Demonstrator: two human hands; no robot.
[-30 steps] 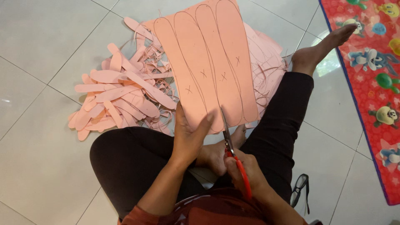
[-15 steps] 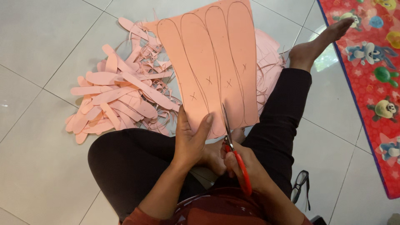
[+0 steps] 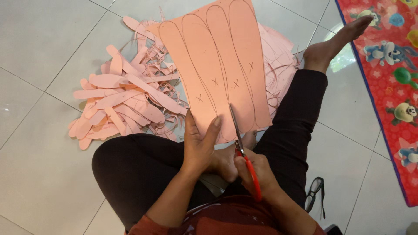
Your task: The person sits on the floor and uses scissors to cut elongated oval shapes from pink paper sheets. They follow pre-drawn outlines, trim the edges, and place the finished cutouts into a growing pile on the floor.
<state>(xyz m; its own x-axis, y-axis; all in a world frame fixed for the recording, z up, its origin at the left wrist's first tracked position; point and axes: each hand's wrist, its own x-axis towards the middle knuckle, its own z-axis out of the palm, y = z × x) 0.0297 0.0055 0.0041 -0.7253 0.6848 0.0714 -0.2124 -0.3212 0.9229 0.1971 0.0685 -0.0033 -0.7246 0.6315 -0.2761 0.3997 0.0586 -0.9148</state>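
I sit on a tiled floor in black trousers with one leg stretched out. My left hand [image 3: 199, 143] grips the near edge of a pink sheet [image 3: 217, 65] with several long rounded shapes drawn on it, some marked with crosses. In my right hand [image 3: 257, 174] are red-handled scissors [image 3: 244, 152]; their blades reach up into the sheet's near edge, along a drawn line between two shapes.
A heap of cut pink strips and scraps [image 3: 122, 100] lies on the floor to the left; more pink offcuts [image 3: 278, 56] show behind the sheet. Black glasses [image 3: 315, 193] lie by my right hip. A red patterned mat [image 3: 387, 65] borders the right side.
The sheet has shifted slightly right and up in view, and the scissor blades have pushed a little farther into its near edge. My left hand keeps its grip.
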